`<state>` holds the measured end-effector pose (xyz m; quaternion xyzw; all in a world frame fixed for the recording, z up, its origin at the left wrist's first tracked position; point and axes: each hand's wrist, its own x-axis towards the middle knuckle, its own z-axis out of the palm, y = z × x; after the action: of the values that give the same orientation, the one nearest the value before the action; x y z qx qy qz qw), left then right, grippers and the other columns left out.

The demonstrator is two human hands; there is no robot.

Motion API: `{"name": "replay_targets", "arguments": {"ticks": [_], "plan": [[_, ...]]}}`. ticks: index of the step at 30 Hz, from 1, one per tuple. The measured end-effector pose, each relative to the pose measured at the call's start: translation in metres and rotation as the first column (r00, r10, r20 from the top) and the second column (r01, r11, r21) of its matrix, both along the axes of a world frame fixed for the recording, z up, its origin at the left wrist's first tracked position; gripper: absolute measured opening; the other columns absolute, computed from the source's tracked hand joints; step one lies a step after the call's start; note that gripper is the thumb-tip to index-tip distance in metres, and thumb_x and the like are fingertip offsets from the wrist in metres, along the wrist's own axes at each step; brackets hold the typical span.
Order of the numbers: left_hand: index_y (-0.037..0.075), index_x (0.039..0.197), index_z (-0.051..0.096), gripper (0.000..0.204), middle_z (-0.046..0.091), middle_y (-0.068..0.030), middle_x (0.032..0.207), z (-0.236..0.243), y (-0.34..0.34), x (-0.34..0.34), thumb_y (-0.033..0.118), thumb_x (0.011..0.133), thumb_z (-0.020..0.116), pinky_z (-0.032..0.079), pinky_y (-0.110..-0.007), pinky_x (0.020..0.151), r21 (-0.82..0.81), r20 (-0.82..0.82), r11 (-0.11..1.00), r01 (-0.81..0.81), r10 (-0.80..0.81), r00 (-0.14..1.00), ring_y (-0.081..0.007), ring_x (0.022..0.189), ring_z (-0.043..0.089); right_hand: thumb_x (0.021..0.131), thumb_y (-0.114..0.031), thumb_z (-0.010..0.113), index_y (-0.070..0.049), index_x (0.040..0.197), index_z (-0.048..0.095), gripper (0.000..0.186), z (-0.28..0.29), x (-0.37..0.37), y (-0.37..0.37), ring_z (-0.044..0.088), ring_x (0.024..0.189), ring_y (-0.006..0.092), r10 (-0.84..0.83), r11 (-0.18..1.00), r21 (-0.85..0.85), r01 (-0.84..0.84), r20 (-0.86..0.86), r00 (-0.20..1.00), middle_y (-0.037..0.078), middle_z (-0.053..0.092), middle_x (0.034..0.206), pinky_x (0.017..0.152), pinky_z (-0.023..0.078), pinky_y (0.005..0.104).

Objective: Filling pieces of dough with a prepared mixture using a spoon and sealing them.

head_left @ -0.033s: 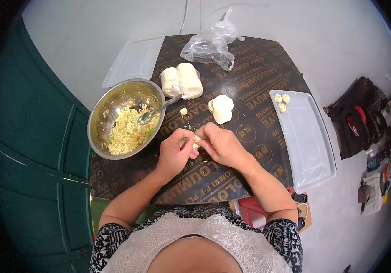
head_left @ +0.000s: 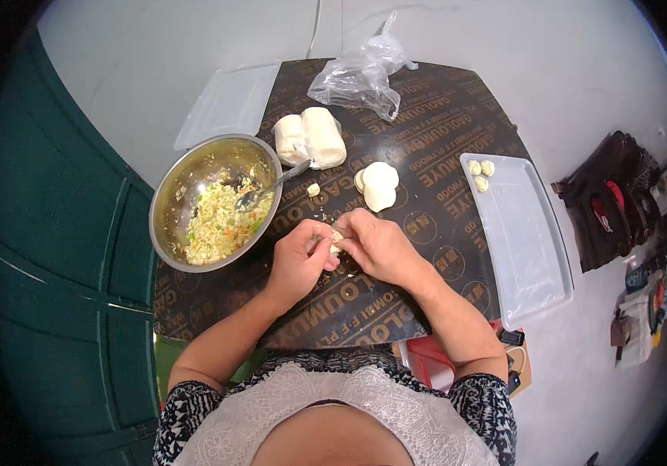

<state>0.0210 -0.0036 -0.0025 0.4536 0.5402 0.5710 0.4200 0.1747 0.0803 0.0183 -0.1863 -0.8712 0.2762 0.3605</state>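
Between my fingertips, over the middle of the table, is a small dumpling (head_left: 336,243), pale and mostly covered by my fingers. My left hand (head_left: 301,255) is closed round its left side. From the other side, the thumb and fingers of my right hand (head_left: 376,245) pinch its edge. Just beyond my hands lie a few round white dough wrappers (head_left: 380,186), overlapping one another. To their left sits a small lump of dough (head_left: 313,189). A steel bowl (head_left: 164,233) at the left holds chopped filling (head_left: 221,221) with green and orange bits, and a metal spoon (head_left: 277,183) leans in it.
Two stacks of wrappers (head_left: 322,138) in clear plastic lie beyond the bowl. A crumpled plastic bag (head_left: 361,81) is at the table's far edge. On the right, a translucent tray (head_left: 524,248) carries three finished dumplings (head_left: 482,184). Another translucent tray (head_left: 229,101) lies far left.
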Motion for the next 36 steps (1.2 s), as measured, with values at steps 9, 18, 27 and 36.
{"name": "replay_targets", "arguments": {"ticks": [9,18,27,36], "plan": [[0.000,0.119,0.047,0.026,0.056,-0.0104,0.114,0.006,-0.001,-0.005,0.000,0.093,0.049,0.055,-0.026,0.063,0.100,-0.101,0.995,0.006,0.005,0.995,-0.0133,0.086,0.062,0.086,-0.008,0.061,-0.001,0.084,0.050,0.012,-0.003,0.003,0.003,0.059,0.068,0.0363,0.026,1.000,0.009,-0.025,-0.038,0.999,0.017,0.054,0.075,0.057,0.047,0.0417],[-0.004,0.108,0.055,0.017,0.062,-0.0103,0.095,0.010,0.001,-0.006,0.005,0.094,0.051,0.056,-0.027,0.061,0.024,0.336,0.995,0.100,-0.103,0.936,-0.0137,0.074,0.061,0.084,-0.003,0.060,-0.001,0.084,0.051,0.009,-0.004,0.003,0.002,0.059,0.067,0.0365,0.066,0.996,0.059,-0.062,-0.069,0.995,0.016,0.055,0.075,0.056,0.047,0.0416],[-0.005,0.105,0.058,0.019,0.062,-0.0077,0.089,0.006,0.003,-0.011,0.009,0.096,0.050,0.054,-0.025,0.056,0.026,0.302,0.992,0.126,-0.128,0.945,-0.0108,0.068,0.059,0.085,-0.007,0.060,-0.002,0.089,0.050,0.012,0.002,0.001,-0.001,0.059,0.073,0.0367,0.046,0.991,-0.128,-0.048,-0.018,0.999,0.016,0.055,0.081,0.060,0.047,0.0423],[-0.005,0.113,0.056,0.023,0.063,-0.0084,0.092,0.022,0.002,0.005,0.007,0.095,0.050,0.055,-0.030,0.068,0.005,0.478,0.999,0.039,-0.036,0.878,-0.0136,0.073,0.060,0.086,-0.004,0.058,-0.001,0.086,0.051,0.008,-0.003,0.003,0.003,0.059,0.072,0.0363,0.060,0.989,-0.130,-0.070,-0.083,0.995,0.016,0.054,0.078,0.060,0.047,0.0408]]}}
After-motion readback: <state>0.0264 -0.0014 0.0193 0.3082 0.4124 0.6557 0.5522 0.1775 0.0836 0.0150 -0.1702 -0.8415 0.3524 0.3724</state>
